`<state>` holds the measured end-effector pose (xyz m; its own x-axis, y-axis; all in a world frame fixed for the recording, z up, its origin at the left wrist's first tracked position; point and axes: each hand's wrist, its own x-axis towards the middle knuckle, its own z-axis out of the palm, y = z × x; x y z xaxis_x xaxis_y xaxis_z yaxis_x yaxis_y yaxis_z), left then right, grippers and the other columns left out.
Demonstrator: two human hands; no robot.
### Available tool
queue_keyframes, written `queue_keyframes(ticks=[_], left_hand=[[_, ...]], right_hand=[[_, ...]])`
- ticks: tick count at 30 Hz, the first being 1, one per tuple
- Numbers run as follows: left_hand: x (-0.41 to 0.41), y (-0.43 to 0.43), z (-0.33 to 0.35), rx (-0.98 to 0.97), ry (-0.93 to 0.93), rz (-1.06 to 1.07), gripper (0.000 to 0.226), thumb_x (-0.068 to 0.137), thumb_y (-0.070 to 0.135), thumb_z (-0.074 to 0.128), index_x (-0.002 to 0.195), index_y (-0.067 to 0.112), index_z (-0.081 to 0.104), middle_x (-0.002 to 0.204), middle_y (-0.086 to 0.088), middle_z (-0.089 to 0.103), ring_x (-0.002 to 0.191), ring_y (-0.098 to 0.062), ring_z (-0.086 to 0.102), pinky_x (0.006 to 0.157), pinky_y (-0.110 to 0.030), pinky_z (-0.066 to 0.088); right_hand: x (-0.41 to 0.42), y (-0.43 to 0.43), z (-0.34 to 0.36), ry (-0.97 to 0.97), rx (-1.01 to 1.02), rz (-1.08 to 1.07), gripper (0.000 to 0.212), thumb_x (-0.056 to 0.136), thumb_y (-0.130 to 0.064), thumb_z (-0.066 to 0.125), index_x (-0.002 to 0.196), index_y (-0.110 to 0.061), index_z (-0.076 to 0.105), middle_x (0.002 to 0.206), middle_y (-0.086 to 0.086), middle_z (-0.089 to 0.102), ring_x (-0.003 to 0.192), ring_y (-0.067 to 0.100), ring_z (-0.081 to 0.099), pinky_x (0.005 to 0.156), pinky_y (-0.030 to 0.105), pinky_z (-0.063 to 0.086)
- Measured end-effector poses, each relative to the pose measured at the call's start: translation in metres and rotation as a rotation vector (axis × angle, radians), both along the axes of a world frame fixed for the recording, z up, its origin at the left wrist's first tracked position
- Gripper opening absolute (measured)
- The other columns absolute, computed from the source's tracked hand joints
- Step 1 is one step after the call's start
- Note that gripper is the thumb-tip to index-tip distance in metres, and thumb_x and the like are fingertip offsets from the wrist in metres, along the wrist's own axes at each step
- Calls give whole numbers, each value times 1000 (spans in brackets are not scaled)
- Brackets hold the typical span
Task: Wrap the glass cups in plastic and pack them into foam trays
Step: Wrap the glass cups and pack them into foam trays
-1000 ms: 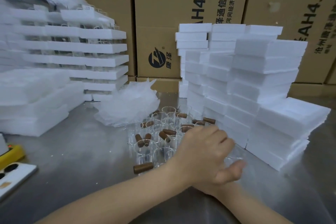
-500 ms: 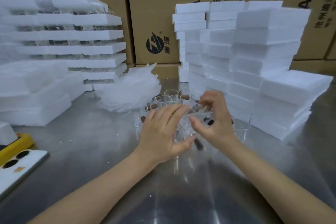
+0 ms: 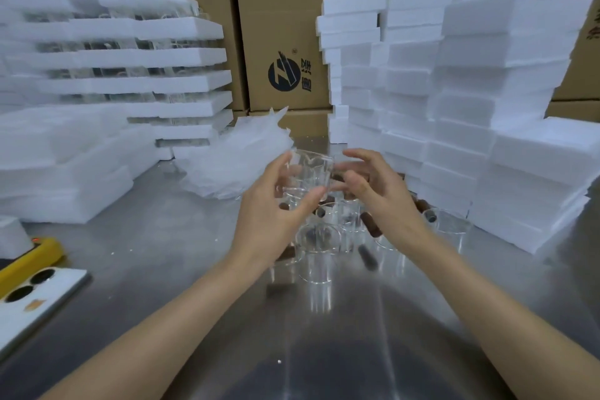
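A clear glass cup (image 3: 311, 172) is held up above the table between both hands. My left hand (image 3: 276, 214) grips its left side, thumb under the base and fingers behind it. My right hand (image 3: 380, 195) curls against its right side, fingertips at the rim. Below the hands, several more glass cups with brown wooden handles (image 3: 324, 237) stand bunched on the steel table (image 3: 162, 237). A heap of thin plastic bags (image 3: 237, 159) lies just behind and to the left. Empty white foam trays (image 3: 454, 91) are stacked high on the right.
Foam trays holding packed glasses (image 3: 146, 58) are stacked at the back left, with loose foam slabs (image 3: 65, 172) in front of them. A white phone (image 3: 32, 299) and a yellow device (image 3: 29, 256) lie at the left edge. Cardboard boxes (image 3: 285, 26) wall off the back.
Both hands rose from the cluster of cups, lifting one glass cup off the table. The left hand, earlier flat over the cups, now grips it.
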<state>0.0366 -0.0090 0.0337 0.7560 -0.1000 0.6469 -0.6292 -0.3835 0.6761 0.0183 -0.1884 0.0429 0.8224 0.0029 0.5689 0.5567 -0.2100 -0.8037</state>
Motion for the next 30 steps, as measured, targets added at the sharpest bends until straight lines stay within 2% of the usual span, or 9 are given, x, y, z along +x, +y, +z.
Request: queue_keyframes(ticks=[4,8,12,16,18,23,26,27,30], left_hand=[[4,8,7,10,25,-94,75,70,71,62,134,35,49,107,34,60,95,18,54,77,0,39],[58,38,26,-26,-29,115,40,97,45,44,125,22,61,118,11,66,111,-6,58,87,-7,40],[133,66,37,327,7,393,45,99,23,49,140,5,47,140,-14,51,133,-30,40,109,-37,29],[172,61,39,718,119,293,57,99,37,49,146,7,37,143,-13,49,134,-32,40,109,-41,31],[178,55,36,746,129,300,45,99,36,50,135,9,54,134,-10,58,126,-29,49,104,-37,35],[166,41,36,303,-52,392,34,102,25,45,98,2,69,94,-19,69,96,-39,60,90,-39,41],[159,35,40,91,39,374,34,100,25,45,99,4,72,101,-15,70,97,-32,62,90,-38,46],[156,33,43,-43,105,345,31,96,24,47,82,9,71,84,-12,68,79,-28,60,76,-34,46],[150,31,53,-490,334,303,36,89,19,48,58,19,31,58,-1,26,55,-15,21,54,-30,18]], right_hand=[[3,5,-3,40,194,58,18,91,-13,59,106,-9,66,93,14,72,84,23,72,72,27,58],[2,-2,-3,73,333,54,18,86,-23,61,97,-12,70,87,11,73,82,26,72,75,27,58],[4,-5,-9,94,310,-5,14,90,-15,61,97,-9,71,86,12,74,83,26,73,75,28,59],[7,-7,-11,119,287,-52,16,90,-16,63,100,-6,71,84,12,74,82,26,73,75,31,60],[7,-8,-13,113,289,-76,17,89,-16,64,100,-5,71,83,12,74,81,26,73,73,31,60],[6,-11,-9,76,379,-90,15,80,-36,68,84,-24,76,82,10,74,80,25,73,70,25,58],[7,-12,-9,92,365,-113,14,81,-36,67,85,-25,75,82,9,74,80,24,73,70,25,58],[7,-12,-10,97,347,-123,13,83,-34,66,87,-24,74,82,8,74,80,23,73,71,26,58],[6,-12,-11,101,332,-137,12,87,-29,66,91,-19,72,82,8,74,80,22,73,72,26,59]])
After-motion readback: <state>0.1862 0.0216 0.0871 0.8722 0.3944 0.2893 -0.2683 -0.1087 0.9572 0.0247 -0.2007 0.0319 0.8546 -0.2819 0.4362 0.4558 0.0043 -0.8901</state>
